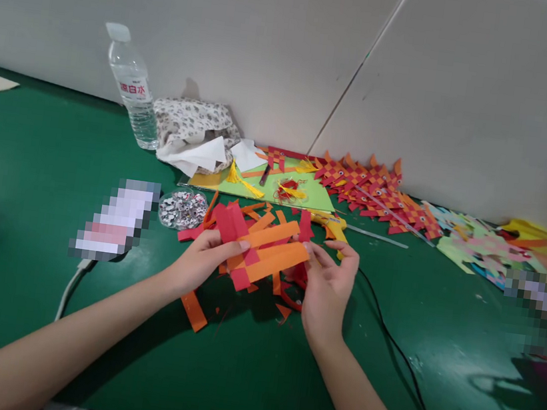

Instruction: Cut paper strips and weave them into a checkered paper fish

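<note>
Both hands hold a half-woven piece of red and orange paper strips [260, 249] just above the green table [43, 154]. My left hand [203, 259] pinches its left side, thumb on top of a red strip. My right hand [326, 286] grips the right ends of the orange strips with its fingertips. More loose red and orange strips [194, 310] lie underneath and around the piece.
A round dish of googly eyes [183, 208] sits left of the strips, a water bottle [132, 89] and a patterned cloth [191, 120] behind. A green sheet [275, 188] holds tassels. Finished woven paper fish [371, 184] line the wall. A yellow glue gun [332, 226] and a black cable [399, 356] lie right.
</note>
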### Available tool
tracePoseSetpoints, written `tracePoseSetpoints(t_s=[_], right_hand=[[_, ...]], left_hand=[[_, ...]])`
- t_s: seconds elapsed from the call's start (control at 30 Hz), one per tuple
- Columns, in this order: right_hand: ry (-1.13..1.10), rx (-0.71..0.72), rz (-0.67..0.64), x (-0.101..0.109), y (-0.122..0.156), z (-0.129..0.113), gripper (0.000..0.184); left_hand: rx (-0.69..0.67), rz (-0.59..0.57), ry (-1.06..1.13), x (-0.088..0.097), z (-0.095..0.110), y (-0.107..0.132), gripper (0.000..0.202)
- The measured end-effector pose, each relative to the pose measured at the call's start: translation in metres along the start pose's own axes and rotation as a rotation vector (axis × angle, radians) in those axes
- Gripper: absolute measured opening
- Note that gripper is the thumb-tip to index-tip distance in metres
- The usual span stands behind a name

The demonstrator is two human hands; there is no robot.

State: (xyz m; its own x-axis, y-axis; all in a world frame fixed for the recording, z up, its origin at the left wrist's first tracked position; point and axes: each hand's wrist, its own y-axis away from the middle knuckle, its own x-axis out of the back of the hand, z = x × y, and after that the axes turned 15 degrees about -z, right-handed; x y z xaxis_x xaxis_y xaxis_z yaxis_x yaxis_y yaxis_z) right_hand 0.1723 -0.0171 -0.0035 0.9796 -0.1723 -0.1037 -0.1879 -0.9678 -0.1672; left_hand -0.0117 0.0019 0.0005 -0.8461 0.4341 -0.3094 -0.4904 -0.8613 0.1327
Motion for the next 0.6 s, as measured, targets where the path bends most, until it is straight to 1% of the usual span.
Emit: tracePoseSetpoints(t_s=[0.1,0.13,0.23,0.33,0.4,0.47,0.6], right_hand=[[0.100,-0.009,-0.024,0.0040,-0.0013,0.0063,0.012],[0.120,-0.027,-0.033,0.0048,-0.0014,0.0073,0.009],[0.066,-0.060,-0.093,0.0044,-0.0007,0.0054,0.017],[-0.043,-0.102,-0.246,0.0012,0.0009,-0.0004,0.030],[-0.057,-0.160,-0.329,-0.0010,0.0020,-0.0022,0.034],[-0.024,-0.194,-0.335,-0.0025,0.0027,-0.0010,0.030],[0.027,-0.177,-0.266,-0.0022,0.0024,0.0053,0.022]], left_hand=[[-0.003,-0.012,-0.020,-0.0001,0.0011,0.0017,0.022],[-0.001,-0.012,-0.041,0.0003,0.0012,0.0022,0.023],[0.004,-0.058,-0.094,0.0014,0.0016,0.0030,0.022],[-0.005,-0.135,-0.134,0.0007,0.0027,0.0033,0.018],[-0.010,-0.146,-0.166,-0.0008,0.0037,0.0030,0.018],[-0.007,-0.130,-0.193,-0.0025,0.0045,0.0027,0.019],[-0.015,-0.113,-0.213,-0.0052,0.0052,0.0025,0.022]])
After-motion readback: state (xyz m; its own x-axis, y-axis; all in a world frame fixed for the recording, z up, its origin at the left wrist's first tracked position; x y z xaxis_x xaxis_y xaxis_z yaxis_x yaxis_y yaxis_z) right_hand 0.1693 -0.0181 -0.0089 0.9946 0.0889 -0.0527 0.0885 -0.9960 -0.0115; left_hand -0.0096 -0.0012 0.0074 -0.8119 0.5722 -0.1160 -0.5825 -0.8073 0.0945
